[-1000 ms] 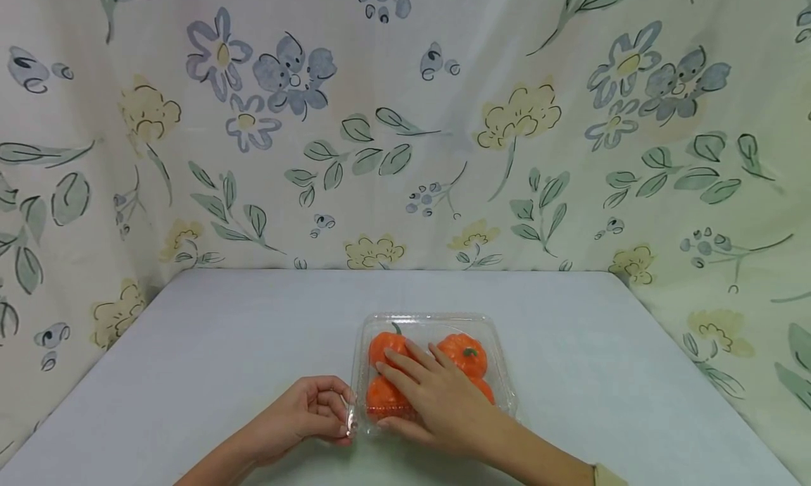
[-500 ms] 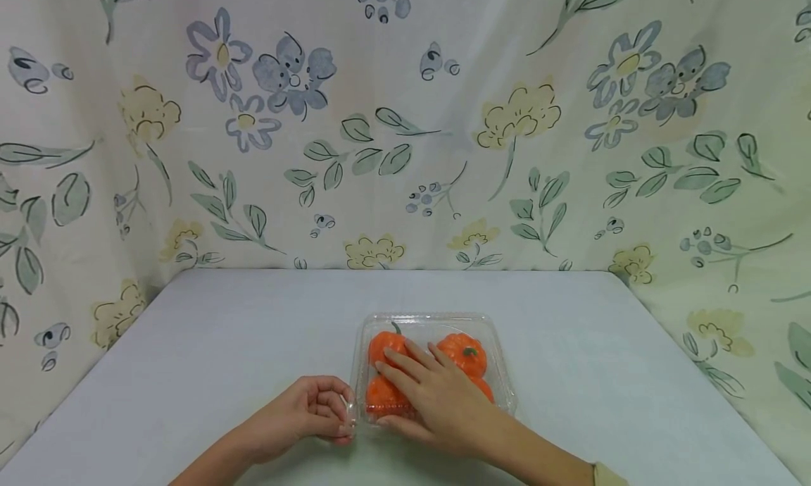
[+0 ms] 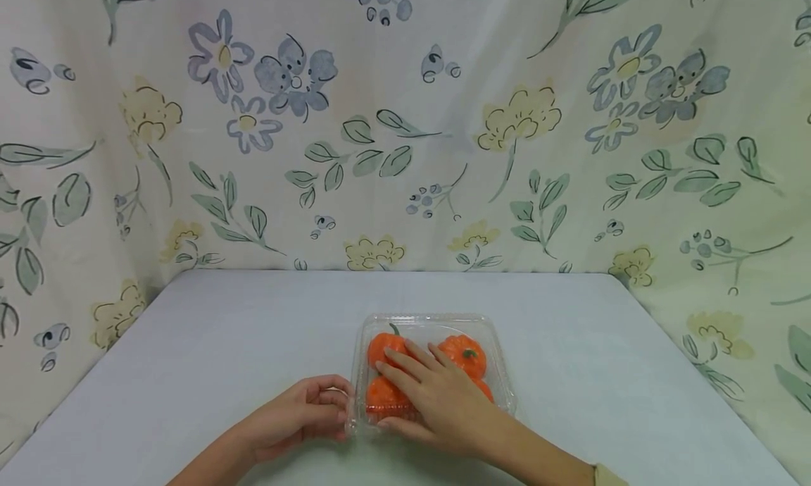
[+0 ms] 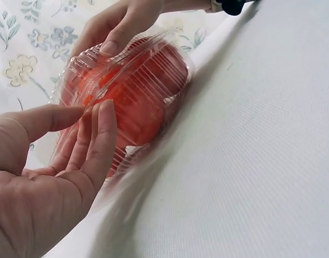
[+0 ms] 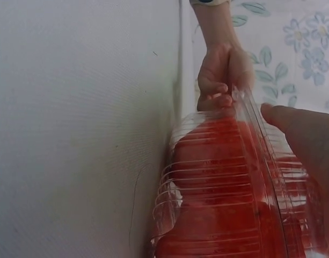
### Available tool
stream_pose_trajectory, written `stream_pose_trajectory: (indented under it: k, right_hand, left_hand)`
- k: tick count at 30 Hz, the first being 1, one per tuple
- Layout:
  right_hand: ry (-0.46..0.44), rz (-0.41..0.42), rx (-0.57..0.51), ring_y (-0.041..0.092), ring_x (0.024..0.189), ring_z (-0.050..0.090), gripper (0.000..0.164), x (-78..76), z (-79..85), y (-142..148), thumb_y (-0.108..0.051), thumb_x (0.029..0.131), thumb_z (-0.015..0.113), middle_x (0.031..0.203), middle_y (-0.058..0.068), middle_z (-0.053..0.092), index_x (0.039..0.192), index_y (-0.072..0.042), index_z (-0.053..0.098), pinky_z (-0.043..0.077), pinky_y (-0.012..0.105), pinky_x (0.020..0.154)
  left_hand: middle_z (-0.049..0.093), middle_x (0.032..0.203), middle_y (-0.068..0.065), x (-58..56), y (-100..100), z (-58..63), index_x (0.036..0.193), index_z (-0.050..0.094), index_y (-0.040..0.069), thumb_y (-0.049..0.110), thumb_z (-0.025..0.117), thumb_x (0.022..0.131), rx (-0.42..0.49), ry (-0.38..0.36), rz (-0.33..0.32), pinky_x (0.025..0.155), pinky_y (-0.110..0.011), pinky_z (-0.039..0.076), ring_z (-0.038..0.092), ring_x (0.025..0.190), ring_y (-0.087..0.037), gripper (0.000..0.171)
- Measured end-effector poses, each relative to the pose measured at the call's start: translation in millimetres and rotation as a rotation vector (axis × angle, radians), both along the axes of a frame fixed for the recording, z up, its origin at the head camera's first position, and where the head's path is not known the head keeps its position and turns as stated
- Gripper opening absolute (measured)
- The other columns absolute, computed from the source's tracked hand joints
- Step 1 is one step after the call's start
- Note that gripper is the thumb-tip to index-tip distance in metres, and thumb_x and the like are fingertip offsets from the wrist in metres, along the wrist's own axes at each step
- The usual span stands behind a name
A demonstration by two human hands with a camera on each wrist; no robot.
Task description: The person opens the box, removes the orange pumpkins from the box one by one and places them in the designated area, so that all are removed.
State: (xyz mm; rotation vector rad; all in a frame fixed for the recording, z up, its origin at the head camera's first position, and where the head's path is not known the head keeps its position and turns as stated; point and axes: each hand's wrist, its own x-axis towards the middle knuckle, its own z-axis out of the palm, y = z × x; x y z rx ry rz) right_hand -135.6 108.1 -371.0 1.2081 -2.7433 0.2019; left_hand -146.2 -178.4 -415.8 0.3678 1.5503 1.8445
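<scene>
A clear ribbed plastic clamshell container (image 3: 500,373) sits on the table with its lid down. Several small orange pumpkins (image 3: 465,352) with green stems show through it. My right hand (image 3: 446,401) lies over the lid with fingers spread and straight, covering part of the pumpkins. At the container's near left corner, my left hand (image 3: 300,412) pinches the rim between thumb and fingertips. The left wrist view shows this left hand (image 4: 62,156) at the rim where lid and base meet. Seen from the right wrist, the container's rim (image 5: 261,156) runs toward the left hand (image 5: 223,80).
A white-covered table (image 3: 253,317) carries the container near its front middle. Behind and at both sides hangs a floral curtain (image 3: 405,134) that meets the table's edges.
My left thumb and fingers have shifted slightly at the container's corner, and the plastic edge between them shows less. The right hand and the container stay in place.
</scene>
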Motion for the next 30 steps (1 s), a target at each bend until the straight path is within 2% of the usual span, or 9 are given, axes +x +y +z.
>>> stream_pose_trajectory:
  k: [7,15,24,30]
  right_hand:
    - [-0.022,-0.001,-0.023,0.031,0.154,0.039,0.07,-0.9,0.3,1.1,-0.063,0.103,0.053,0.163,0.001,0.048,0.159,-0.021,0.049,0.035,0.059,0.123]
    - [-0.04,0.003,-0.028,0.032,0.154,0.04,0.07,-1.7,2.2,1.1,-0.064,0.103,0.054,0.163,0.002,0.048,0.158,-0.021,0.049,0.035,0.059,0.122]
    - [-0.055,0.01,-0.038,0.033,0.154,0.04,0.07,-2.6,2.4,1.4,-0.063,0.102,0.055,0.163,0.003,0.048,0.158,-0.02,0.05,0.035,0.059,0.123]
    - [-0.038,0.016,-0.046,0.032,0.153,0.041,0.07,-2.2,2.5,2.5,-0.063,0.102,0.056,0.162,0.003,0.049,0.157,-0.02,0.051,0.036,0.059,0.122]
  left_hand:
    - [0.07,0.111,-0.002,-3.6,4.2,0.8,0.131,0.054,0.003,0.016,0.062,0.106,-0.029,-0.023,0.085,0.091,-0.033,0.062,0.07,0.102,-0.017,0.03]
    - [0.07,0.114,-0.003,-8.4,8.1,-0.9,0.136,0.052,0.003,0.018,0.059,0.108,-0.016,-0.042,0.152,0.092,-0.035,0.062,0.069,0.104,-0.019,0.032]
    - [0.066,0.122,-0.009,-14.0,17.3,2.2,0.142,0.048,-0.004,0.022,0.057,0.109,-0.105,-0.045,0.263,0.093,-0.039,0.062,0.069,0.106,-0.021,0.043]
    - [0.064,0.121,-0.01,-19.7,21.8,4.4,0.145,0.046,-0.004,0.024,0.057,0.11,-0.134,-0.034,0.301,0.091,-0.037,0.063,0.069,0.103,-0.02,0.047]
